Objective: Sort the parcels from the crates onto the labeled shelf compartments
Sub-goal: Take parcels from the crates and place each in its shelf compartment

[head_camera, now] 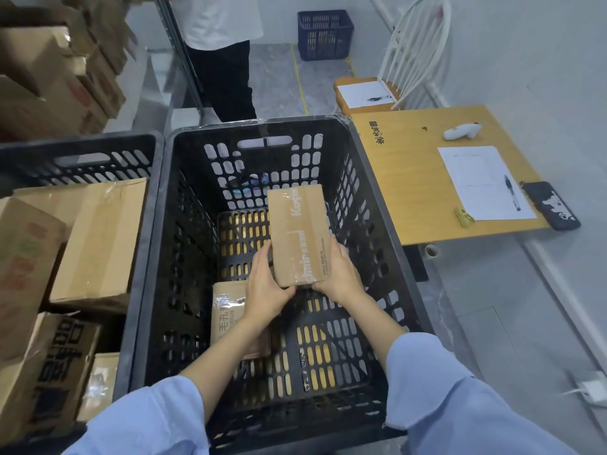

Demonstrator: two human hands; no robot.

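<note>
Above the black crate (157,257), left hand (266,290) and right hand (338,274) clasp a taped parcel (297,234); pickup underway. Next: read its label, carry to the matching shelf.

Parcel sorting room, black crates (262,165), stacked cartons (42,87)

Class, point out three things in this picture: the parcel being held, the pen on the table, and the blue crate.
Held parcel (297,234), head view, its taped top face.
Pen (512,192), head view, mid-barrel.
Blue crate (324,36), head view, its front wall.
</note>
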